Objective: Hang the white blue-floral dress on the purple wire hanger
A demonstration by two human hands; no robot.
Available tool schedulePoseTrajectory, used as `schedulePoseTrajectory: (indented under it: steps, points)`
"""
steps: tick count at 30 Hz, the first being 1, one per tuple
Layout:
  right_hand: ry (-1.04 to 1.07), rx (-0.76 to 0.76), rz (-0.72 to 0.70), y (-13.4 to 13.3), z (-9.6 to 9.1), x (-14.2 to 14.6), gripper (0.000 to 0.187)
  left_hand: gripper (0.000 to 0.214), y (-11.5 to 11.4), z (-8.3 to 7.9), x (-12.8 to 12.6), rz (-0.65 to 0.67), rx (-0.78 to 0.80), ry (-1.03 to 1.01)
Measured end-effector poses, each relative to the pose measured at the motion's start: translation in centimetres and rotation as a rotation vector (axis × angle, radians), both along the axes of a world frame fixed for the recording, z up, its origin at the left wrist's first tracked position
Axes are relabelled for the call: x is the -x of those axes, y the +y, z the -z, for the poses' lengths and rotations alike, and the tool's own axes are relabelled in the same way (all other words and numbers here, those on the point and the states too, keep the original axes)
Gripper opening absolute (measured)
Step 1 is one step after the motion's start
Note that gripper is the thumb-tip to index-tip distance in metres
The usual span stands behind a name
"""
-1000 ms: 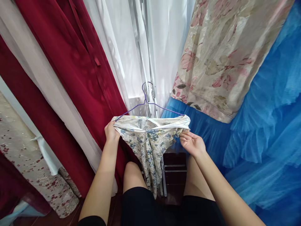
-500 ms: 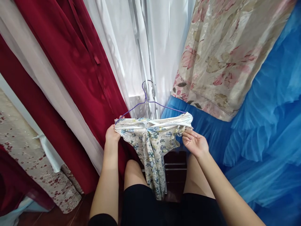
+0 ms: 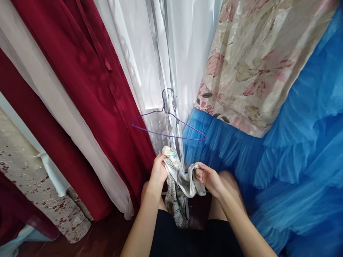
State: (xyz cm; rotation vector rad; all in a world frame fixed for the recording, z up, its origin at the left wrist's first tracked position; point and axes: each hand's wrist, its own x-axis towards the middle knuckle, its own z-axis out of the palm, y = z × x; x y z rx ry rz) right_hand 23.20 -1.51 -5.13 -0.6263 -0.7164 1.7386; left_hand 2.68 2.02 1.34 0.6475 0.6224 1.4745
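The floral garment (image 3: 179,178) is bunched up between the two hands, low in the middle of the view, above the person's knees. Its loose end hangs straight down between the legs toward the wooden floor (image 3: 104,237). The left hand (image 3: 158,171) has its grip closed around the upper bunch of cloth. The right hand (image 3: 208,177) has its grip closed on the white edge on the other side. The hands are near each other, with a short slack loop of cloth sagging between them.

Just above and beyond the hands hangs a bare purple wire hanger (image 3: 171,135), apart from the cloth. Its long bar runs left to right, dipping a little to the right, and its hook is on the metal rail (image 3: 164,64). The left hand sits under the middle of the bar and the right hand under its right end.

A red dress (image 3: 88,89) hangs on the left, with a sheer white curtain (image 3: 134,46) behind. A pale flowered dress (image 3: 254,60) and a blue tulle skirt (image 3: 294,142) hang on the right.
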Motion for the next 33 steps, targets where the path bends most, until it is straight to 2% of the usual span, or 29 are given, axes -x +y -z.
schedulePoseTrajectory:
  steps: [2,4,6,7,8,11,14,16,18,21,23,25,27,30,33]
  points:
    - [-0.166,-0.063,0.004,-0.7,-0.7,0.6,0.023,0.025,-1.9,0.1,-2.0,-0.111,-0.038,0.074]
    - [-0.333,-0.172,-0.049,-1.5,-2.1,1.3,0.046,0.017,-3.8,0.2,-3.7,-0.245,-0.125,0.206]
    - [-0.386,-0.251,-0.124,-2.3,-4.0,1.8,0.067,0.007,-5.8,0.3,-5.2,-0.324,-0.248,0.390]
    - [-0.371,-0.257,-0.149,-2.6,-4.9,1.9,0.071,0.005,-6.8,0.4,-5.8,-0.335,-0.332,0.504]
    - [-0.344,-0.241,-0.163,-2.9,-5.6,1.9,0.070,0.009,-7.8,0.6,-6.3,-0.334,-0.428,0.631]
    - [-0.279,-0.096,-0.200,-3.5,-7.1,1.7,0.048,0.023,-10.2,0.9,-7.2,-0.324,-0.672,1.046]
    - [-0.271,-0.001,-0.171,-3.6,-7.3,1.3,0.041,0.036,-11.6,1.1,-7.0,-0.249,-0.720,1.295]
    - [-0.260,-0.025,-0.205,-3.7,-7.3,1.2,0.039,0.058,-12.0,1.3,-6.4,-0.147,-0.708,1.280]
    - [-0.229,-0.061,-0.259,-3.9,-7.4,1.3,0.030,0.076,-12.1,1.7,-5.7,-0.089,-0.688,1.154]
    - [-0.090,-0.048,-0.196,-4.4,-7.4,1.7,0.024,0.075,-11.8,2.2,-4.7,-0.037,-0.571,0.885]
    - [0.016,-0.010,-0.117,-4.7,-7.2,2.1,0.027,0.072,-11.4,2.3,-4.1,0.074,-0.491,0.745]
    - [0.070,0.016,-0.100,-5.1,-7.1,2.4,0.026,0.071,-10.9,1.9,-3.5,0.196,-0.480,0.638]
    - [0.064,0.006,-0.141,-5.6,-7.3,2.4,0.023,0.070,-10.2,1.2,-2.8,0.295,-0.500,0.562]
    - [-0.065,-0.109,-0.224,-6.2,-8.6,1.6,0.020,0.068,-9.0,0.5,-1.7,0.491,-0.519,0.600]
    - [-0.385,-0.373,-0.211,-6.2,-10.9,-0.6,0.018,0.049,-7.9,1.1,-0.9,0.736,-0.511,0.868]
